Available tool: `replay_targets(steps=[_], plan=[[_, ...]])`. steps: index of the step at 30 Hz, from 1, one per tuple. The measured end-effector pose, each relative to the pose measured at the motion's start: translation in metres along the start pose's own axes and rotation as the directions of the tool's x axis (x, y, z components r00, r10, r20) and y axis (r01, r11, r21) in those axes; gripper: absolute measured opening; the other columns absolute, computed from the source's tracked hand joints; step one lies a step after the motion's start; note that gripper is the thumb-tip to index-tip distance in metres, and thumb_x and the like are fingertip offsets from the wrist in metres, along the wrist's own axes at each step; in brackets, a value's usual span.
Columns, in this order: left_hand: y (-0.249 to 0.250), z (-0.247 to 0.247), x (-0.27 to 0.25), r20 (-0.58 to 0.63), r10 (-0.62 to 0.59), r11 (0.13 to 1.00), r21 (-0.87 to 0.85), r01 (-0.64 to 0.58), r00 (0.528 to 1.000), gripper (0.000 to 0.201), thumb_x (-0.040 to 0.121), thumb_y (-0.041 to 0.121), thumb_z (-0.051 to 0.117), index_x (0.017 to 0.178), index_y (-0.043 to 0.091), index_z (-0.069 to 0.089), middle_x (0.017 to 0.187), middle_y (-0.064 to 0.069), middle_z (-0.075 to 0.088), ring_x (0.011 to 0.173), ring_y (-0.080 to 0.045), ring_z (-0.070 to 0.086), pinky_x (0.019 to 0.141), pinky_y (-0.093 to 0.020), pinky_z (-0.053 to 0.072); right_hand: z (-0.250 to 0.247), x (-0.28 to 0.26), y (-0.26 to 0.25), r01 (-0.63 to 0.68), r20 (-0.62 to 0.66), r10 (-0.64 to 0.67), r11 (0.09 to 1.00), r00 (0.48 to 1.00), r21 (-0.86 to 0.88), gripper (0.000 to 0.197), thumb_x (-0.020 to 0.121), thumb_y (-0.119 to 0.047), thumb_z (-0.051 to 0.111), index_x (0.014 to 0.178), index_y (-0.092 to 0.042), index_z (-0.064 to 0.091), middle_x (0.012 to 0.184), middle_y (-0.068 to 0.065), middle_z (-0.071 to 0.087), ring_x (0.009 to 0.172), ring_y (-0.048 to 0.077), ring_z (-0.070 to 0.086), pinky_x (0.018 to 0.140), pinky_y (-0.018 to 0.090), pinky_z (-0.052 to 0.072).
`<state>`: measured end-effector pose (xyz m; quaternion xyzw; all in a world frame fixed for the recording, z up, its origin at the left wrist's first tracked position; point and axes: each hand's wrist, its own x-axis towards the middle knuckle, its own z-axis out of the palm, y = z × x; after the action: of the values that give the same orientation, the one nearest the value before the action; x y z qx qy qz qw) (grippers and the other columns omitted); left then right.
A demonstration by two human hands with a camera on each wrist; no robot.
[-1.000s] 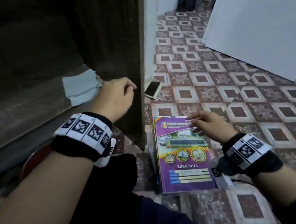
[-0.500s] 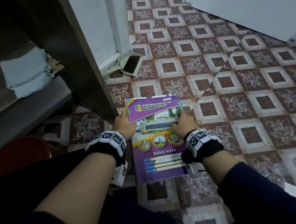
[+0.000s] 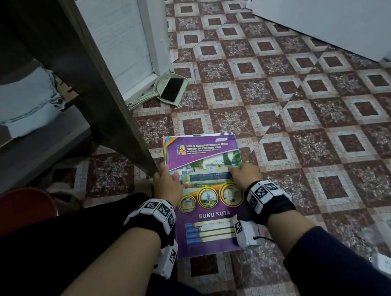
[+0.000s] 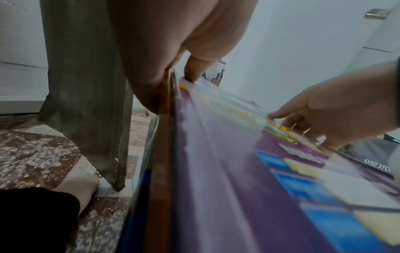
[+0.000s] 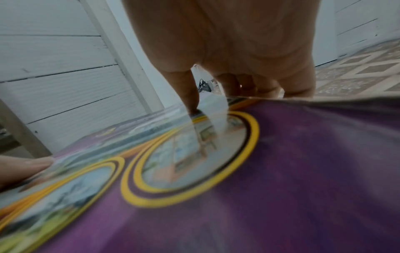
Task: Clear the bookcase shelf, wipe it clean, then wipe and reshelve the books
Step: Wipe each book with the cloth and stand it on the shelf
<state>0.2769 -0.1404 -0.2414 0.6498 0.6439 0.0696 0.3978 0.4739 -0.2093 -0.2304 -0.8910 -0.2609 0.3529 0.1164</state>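
Note:
A stack of books topped by a purple "BUKU NOTA" notebook [image 3: 208, 218] lies on the tiled floor in front of me. My left hand [image 3: 167, 184] grips the stack's left edge, thumb on the cover and fingers down the side. On the right edge my right hand [image 3: 243, 174] holds the stack with its thumb on the cover and fingers curled below. The wrist views show the same grips: left hand [image 4: 173, 73] on the notebook [image 4: 249, 179], right hand [image 5: 218, 97] on the notebook [image 5: 292, 171]. A pale blue cloth [image 3: 24, 101] lies on the dark bookcase shelf [image 3: 36, 143] at the left.
The bookcase's side panel [image 3: 99, 89] stands just left of the stack, close to my left hand. A green dustpan with a brush [image 3: 169, 90] lies on the floor by the white wall [image 3: 119, 38]. A red round object [image 3: 17, 211] sits at the lower left.
My left hand came down from the bookcase edge to the stack's left side, and the right hand moved onto its right edge. Over the last half second both grips barely shifted.

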Motion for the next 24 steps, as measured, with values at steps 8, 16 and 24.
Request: replay_targets(steps=[8, 16, 24], plan=[[0.007, 0.003, -0.003, -0.032, 0.100, 0.978, -0.179, -0.104, 0.994, 0.052, 0.105, 0.026, 0.029, 0.154, 0.016, 0.013, 0.145, -0.022, 0.038, 0.130, -0.038, 0.040, 0.107, -0.050, 0.034, -0.006, -0.019, 0.005, 0.128, -0.156, -0.083, 0.943, 0.984, 0.308, 0.049, 0.103, -0.032, 0.036, 0.134, 0.006, 0.029, 0.129, 0.024, 0.049, 0.117, 0.037, 0.050, 0.082, 0.034, 0.038], [0.029, -0.005, -0.025, -0.208, 0.203, 0.925, -0.278, -0.257, 0.957, 0.050, 0.105, 0.021, 0.028, 0.154, 0.021, 0.018, 0.147, -0.005, 0.037, 0.124, -0.013, 0.045, 0.090, -0.013, 0.034, -0.006, -0.031, 0.009, 0.275, -0.317, -0.165, 0.898, 0.934, 0.343, 0.041, 0.102, -0.037, 0.030, 0.115, 0.001, 0.037, 0.069, 0.002, 0.048, 0.060, 0.026, 0.047, 0.049, 0.030, 0.027], [0.098, -0.059, -0.055, -0.404, 0.354, 0.847, -0.244, -0.472, 0.844, 0.049, 0.106, 0.027, 0.026, 0.153, 0.032, 0.015, 0.136, 0.011, 0.039, 0.101, 0.004, 0.039, 0.067, -0.003, 0.033, -0.076, -0.073, -0.027, 0.496, -0.593, -0.200, 0.776, 0.780, 0.390, 0.039, 0.102, -0.034, 0.033, 0.118, 0.002, 0.038, 0.087, 0.010, 0.053, 0.083, 0.031, 0.054, 0.067, 0.032, 0.032]])
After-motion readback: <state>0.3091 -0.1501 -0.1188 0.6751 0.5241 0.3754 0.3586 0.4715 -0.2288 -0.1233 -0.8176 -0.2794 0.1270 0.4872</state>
